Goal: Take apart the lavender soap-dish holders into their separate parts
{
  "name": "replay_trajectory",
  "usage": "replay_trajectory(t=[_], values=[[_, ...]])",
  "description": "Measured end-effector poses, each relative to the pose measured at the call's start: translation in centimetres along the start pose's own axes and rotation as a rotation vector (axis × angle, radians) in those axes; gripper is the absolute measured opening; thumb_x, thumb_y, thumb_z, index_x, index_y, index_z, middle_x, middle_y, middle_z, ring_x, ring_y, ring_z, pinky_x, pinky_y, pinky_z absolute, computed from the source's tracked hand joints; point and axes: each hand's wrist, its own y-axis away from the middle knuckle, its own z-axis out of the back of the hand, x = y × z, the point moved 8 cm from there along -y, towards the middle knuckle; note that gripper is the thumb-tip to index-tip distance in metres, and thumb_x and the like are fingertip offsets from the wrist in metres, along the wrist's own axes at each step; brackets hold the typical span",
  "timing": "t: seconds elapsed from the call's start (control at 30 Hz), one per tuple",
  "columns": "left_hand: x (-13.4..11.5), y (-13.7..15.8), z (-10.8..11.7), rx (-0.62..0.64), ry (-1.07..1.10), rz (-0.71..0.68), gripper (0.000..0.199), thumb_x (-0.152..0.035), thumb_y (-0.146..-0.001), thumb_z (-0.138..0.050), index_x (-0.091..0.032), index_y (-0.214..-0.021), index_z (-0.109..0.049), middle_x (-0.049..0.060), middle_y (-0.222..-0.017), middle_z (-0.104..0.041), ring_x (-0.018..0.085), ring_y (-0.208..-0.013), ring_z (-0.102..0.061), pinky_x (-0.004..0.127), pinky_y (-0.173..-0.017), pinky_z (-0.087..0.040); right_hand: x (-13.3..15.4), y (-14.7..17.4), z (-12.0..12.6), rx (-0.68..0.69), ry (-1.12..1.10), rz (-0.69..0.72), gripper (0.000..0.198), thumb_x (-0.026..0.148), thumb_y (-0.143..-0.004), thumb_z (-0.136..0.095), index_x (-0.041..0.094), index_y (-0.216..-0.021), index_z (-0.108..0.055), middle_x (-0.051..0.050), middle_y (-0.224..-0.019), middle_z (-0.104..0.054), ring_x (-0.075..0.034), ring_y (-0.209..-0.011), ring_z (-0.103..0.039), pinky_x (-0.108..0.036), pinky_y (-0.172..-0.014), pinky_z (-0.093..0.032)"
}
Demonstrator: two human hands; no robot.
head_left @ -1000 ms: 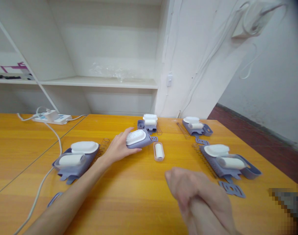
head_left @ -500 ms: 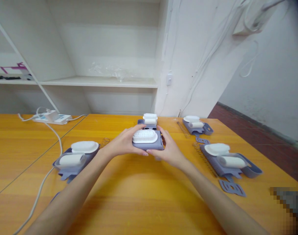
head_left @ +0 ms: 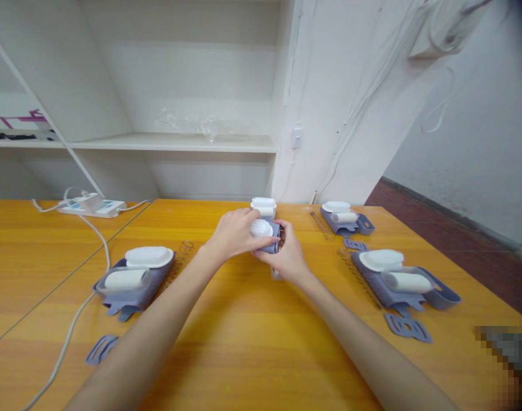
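Observation:
Both hands are together over the middle of the table, around a grey plastic holder with a white scrub brush on it, bristles up. My left hand is closed over the left end of the brush, thumb along the near side. My right hand grips the right end of the holder, its fingers partly hidden behind it. Beneath my right hand a small pale piece shows in part. Just behind the hands lies another set of white pieces.
Grey holders with white brushes and rolls lie at left, right and back right. Beside them are coiled springs and flat grey slotted plates. A power strip trails a white cable across the left side.
My left hand has slid right and over the brush, covering its left part. The holder has turned and shifted slightly right. A slotted plate at lower left is now more exposed.

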Motion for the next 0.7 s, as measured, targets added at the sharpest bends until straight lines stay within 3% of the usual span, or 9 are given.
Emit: replay_trajectory(t=[0.3,0.43,0.6,0.7], values=[[-2.5,-1.1,-0.8,0.141,-0.218,-0.151,0.036,-0.049,-0.085,-0.041,-0.020,-0.101,-0.056,0.007,-0.087,-0.068,0.025,-0.076,-0.065,0.030,-0.060,-0.042,0.4,-0.1,0.4,-0.002,0.130,0.013,0.078,0.036,-0.053,-0.082,0.024,-0.116,-0.038,-0.004,-0.100,-0.058,-0.022,-0.086,-0.060,-0.036,-0.075,-0.050],[-2.8,-0.5,-1.0,0.157,-0.186,-0.194,0.029,-0.039,-0.086,-0.041,-0.020,-0.103,-0.055,0.006,-0.086,-0.069,0.024,-0.074,-0.065,0.029,-0.058,-0.042,1.1,0.2,0.3,0.017,0.160,0.030,0.076,0.034,-0.052,-0.082,0.023,-0.114,-0.038,-0.003,-0.096,-0.059,-0.020,-0.083,-0.060,-0.035,-0.073,-0.049],[-1.5,0.3,-1.1,0.137,-0.088,-0.190,0.028,-0.029,-0.089,-0.038,-0.021,-0.109,-0.056,0.005,-0.085,-0.069,0.022,-0.074,-0.065,0.029,-0.061,-0.043,1.4,0.7,0.0,0.061,0.182,0.029,0.076,0.035,-0.053,-0.081,0.023,-0.115,-0.039,-0.004,-0.099,-0.058,-0.020,-0.084,-0.059,-0.034,-0.073,-0.049],[-1.1,0.3,-0.8,0.108,-0.001,-0.193,0.028,-0.031,-0.093,-0.036,-0.023,-0.108,-0.058,0.005,-0.091,-0.068,0.020,-0.080,-0.064,0.028,-0.067,-0.044,1.4,0.6,-0.3,0.107,0.152,0.015,0.076,0.037,-0.054,-0.081,0.023,-0.116,-0.038,-0.004,-0.100,-0.057,-0.021,-0.084,-0.058,-0.034,-0.072,-0.049]])
